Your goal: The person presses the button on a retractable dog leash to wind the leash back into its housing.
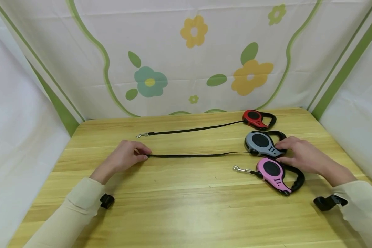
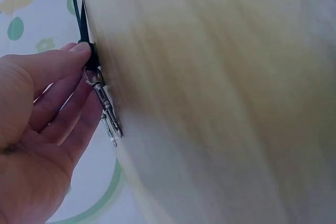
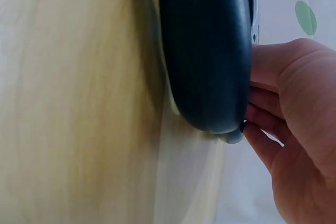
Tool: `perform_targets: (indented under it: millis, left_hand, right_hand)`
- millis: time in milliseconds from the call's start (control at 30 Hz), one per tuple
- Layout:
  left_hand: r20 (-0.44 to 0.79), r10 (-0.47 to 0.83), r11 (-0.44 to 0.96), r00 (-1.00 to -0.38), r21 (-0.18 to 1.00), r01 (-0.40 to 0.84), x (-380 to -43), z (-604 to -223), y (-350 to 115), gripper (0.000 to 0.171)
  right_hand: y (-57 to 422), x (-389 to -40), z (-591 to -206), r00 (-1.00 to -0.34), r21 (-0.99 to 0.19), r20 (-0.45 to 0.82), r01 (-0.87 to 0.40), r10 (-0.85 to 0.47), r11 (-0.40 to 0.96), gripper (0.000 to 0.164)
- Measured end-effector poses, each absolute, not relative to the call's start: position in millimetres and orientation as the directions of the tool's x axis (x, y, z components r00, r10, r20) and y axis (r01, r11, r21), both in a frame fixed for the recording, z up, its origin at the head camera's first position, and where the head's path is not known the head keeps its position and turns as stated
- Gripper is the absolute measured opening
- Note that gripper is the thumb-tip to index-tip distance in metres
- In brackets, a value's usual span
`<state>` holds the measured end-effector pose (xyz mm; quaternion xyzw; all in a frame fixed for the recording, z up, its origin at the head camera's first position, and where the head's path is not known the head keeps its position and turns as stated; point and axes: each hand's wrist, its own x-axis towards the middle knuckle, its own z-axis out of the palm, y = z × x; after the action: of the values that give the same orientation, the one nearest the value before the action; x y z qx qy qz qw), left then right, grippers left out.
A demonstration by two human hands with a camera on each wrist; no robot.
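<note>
Three retractable dog leashes lie on the table: a red one [image 1: 255,119] at the back, a grey one [image 1: 261,142] in the middle and a pink one [image 1: 272,174] in front. From the grey leash a black strap [image 1: 192,156] runs out to the left. My left hand [image 1: 124,156] pinches that strap's end between thumb and fingers. Just past the pinch, a metal clip [image 2: 104,98] shows in the left wrist view. With thumb and fingers, my right hand [image 1: 307,156] grips the grey leash by its handle end. A black handle [image 3: 207,51] partly hides those fingertips in the right wrist view.
The red leash's strap [image 1: 192,130] is also drawn out to the left, ending in a metal clip [image 1: 141,135]. The pink leash's clip [image 1: 241,169] sits close to its case. Behind the wooden table [image 1: 186,206] hangs a flowered cloth [image 1: 186,69].
</note>
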<state>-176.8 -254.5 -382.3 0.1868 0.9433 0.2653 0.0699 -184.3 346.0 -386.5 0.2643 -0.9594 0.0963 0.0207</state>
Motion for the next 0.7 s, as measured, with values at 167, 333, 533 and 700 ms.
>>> perform_targets:
  millis: [167,333,533,700]
  left_hand:
    - [-0.006,0.394,0.79,-0.919,0.514,0.335,-178,-382,-253,0.017]
    - [0.009,0.397,0.785,-0.918,0.515,0.345,-180,-382,-252,0.017]
    - [0.005,0.396,0.789,-0.918,0.509,0.343,-180,-382,-251,0.016]
    - [-0.014,0.403,0.801,-0.915,0.488,0.346,-180,-384,-251,0.016]
  right_hand:
    - [350,-184,-390,-0.848,-0.165,0.139,-0.529,-0.511,0.832,0.038]
    - [352,-186,-394,-0.825,-0.137,0.198,-0.558,-0.529,0.819,0.032]
    - [352,-185,-397,-0.808,-0.113,0.236,-0.574,-0.539,0.811,0.03]
    - [353,-186,-400,-0.781,-0.099,0.277,-0.603,-0.56,0.792,0.028]
